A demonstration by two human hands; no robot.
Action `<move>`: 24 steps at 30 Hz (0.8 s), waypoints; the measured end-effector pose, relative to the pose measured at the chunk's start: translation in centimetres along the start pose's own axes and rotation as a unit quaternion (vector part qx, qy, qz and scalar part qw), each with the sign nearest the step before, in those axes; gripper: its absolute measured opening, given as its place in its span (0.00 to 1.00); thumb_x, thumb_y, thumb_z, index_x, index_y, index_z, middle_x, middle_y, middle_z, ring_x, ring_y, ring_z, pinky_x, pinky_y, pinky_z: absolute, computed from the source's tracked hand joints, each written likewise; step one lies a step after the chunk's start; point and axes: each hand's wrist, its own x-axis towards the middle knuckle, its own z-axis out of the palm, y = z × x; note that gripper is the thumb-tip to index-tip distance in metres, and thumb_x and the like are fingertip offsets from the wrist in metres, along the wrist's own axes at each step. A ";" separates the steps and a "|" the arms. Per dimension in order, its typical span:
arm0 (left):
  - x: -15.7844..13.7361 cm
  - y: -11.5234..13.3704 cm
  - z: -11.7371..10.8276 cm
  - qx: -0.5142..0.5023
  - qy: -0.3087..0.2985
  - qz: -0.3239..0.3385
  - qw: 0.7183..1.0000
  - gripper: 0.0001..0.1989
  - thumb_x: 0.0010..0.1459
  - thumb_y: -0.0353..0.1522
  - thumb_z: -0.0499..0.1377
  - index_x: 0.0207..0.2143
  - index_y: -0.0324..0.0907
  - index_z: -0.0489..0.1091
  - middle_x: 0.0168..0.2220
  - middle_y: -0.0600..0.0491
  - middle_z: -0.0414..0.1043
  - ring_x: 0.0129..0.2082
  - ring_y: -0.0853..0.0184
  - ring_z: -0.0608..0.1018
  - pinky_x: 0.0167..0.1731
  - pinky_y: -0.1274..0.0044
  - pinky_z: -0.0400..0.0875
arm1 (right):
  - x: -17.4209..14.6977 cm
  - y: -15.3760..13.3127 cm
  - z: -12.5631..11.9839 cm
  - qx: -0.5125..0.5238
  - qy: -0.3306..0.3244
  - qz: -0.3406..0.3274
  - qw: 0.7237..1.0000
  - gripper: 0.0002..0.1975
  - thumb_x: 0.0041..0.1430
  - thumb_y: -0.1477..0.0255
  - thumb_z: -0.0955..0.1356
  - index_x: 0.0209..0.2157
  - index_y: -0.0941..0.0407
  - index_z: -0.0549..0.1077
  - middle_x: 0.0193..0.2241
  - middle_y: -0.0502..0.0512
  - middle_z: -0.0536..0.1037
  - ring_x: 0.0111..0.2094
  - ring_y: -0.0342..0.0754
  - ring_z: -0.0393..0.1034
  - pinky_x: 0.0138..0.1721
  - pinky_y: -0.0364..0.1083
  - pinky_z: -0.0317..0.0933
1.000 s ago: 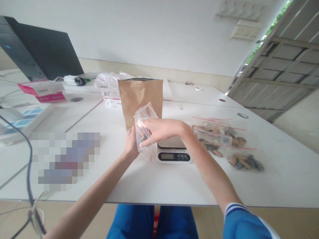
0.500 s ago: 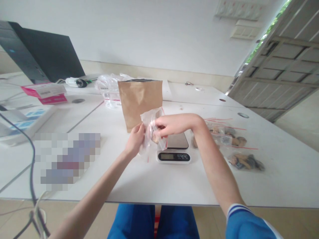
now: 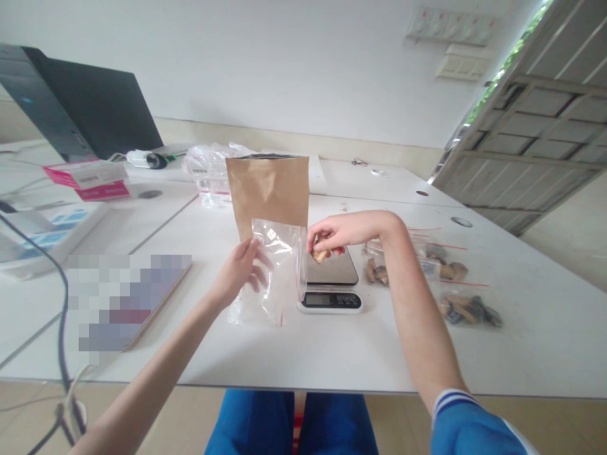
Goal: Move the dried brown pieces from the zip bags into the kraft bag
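Left hand point(image 3: 239, 268) pinched the left edge of a clear plastic bag point(image 3: 279, 278), thumb in front and other fingers behind, showing through the film; the bag stood nearly upright, its right edge, probably the mouth, turned toward the right hand point(image 3: 327, 243). This hold presumably kept the thin film spread. Right hand, wrist bent, pinched a brown piece point(image 3: 320, 255) between thumb and fingers above the plate of the digital scale point(image 3: 329, 302); contact with the plate could not be told. The bent wrist likely let the fingertips point down while the forearm stayed right of the display, which faced the person. A brown paper pouch point(image 3: 268, 189) stood behind the bag, top edge parted. Filled bags point(image 3: 467, 308) lay right of the forearm, limiting sideways room there. White table point(image 3: 303, 360) surface showed between scale and near edge, giving room toward the body; the bag's right edge overlapped the scale's left side in view, so leftward travel at plate height looked tight.
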 end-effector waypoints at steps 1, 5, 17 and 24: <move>0.0 -0.4 -0.5 0.051 0.000 0.007 0.999 0.10 0.61 0.38 0.49 0.34 0.41 0.62 0.20 0.57 0.69 0.10 0.72 0.67 0.08 0.83 0.55 | -0.2 0.1 -0.1 0.001 0.012 -0.006 1.000 0.11 0.59 0.75 0.63 0.44 0.61 0.69 0.36 0.57 0.76 0.28 0.39 0.65 0.29 0.40 0.60; -0.2 -2.2 -2.4 0.324 0.075 0.070 0.940 0.11 0.61 0.38 0.45 0.37 0.42 0.63 0.32 0.48 0.74 0.22 0.65 0.76 0.20 0.76 0.68 | -0.7 0.6 -0.5 0.006 0.076 -0.040 0.996 0.12 0.58 0.73 0.65 0.44 0.61 0.69 0.37 0.58 0.77 0.35 0.43 0.71 0.34 0.42 0.63; -1.8 -3.9 -0.8 0.570 -0.061 0.315 0.756 0.25 0.65 0.43 0.43 0.60 0.44 0.59 0.62 0.46 0.59 0.63 0.55 0.58 0.58 0.60 0.57 | 0.3 0.2 -1.0 0.009 0.451 -0.213 0.866 0.07 0.58 0.71 0.65 0.37 0.59 0.72 0.38 0.54 0.77 0.40 0.45 0.71 0.47 0.48 0.63; -2.4 -8.1 -0.7 0.655 -0.079 0.324 0.679 0.26 0.66 0.38 0.40 0.64 0.42 0.53 0.65 0.48 0.53 0.65 0.51 0.53 0.60 0.55 0.53 | 4.3 -0.6 -4.3 -0.048 0.638 -0.160 0.752 0.12 0.65 0.67 0.59 0.46 0.54 0.67 0.46 0.55 0.72 0.49 0.47 0.67 0.49 0.46 0.61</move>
